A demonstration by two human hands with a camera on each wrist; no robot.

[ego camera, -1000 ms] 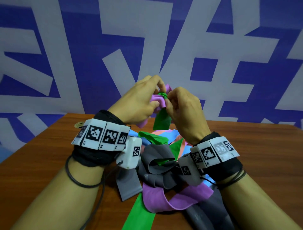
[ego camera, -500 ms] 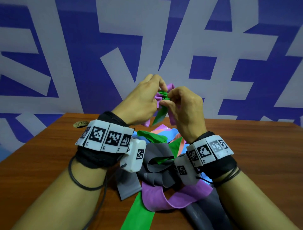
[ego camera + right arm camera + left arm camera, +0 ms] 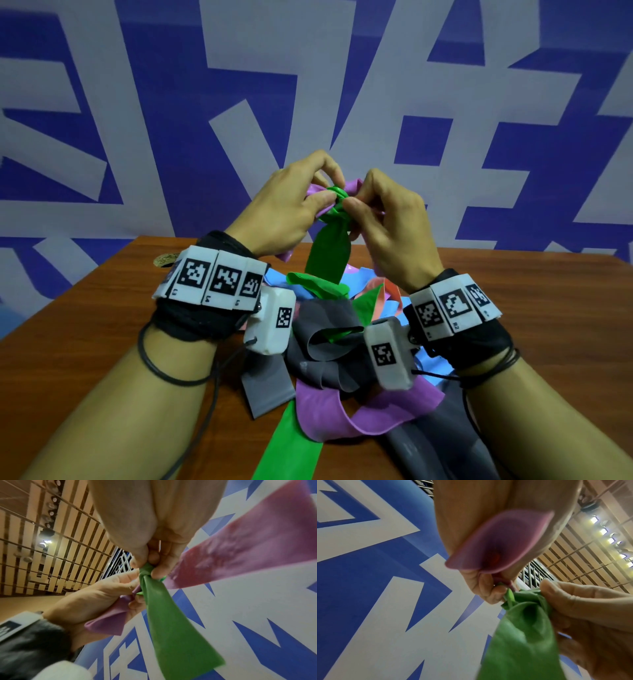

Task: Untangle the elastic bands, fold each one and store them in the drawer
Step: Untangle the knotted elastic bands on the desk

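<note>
Left hand (image 3: pixel 289 209) pinches purple band (image 3: pixel 352 186), right hand (image 3: pixel 390 219) pinches green band (image 3: pixel 329 253) at their knot — raised above band pile (image 3: pixel 329 342) mid-surface (image 3: pixel 85 325); bare wood either side.

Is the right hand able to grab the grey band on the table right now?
Probably not yet. The right hand is busy pinching the green band at its knot with the purple band, and the grey band lies below, under both wrists.
</note>
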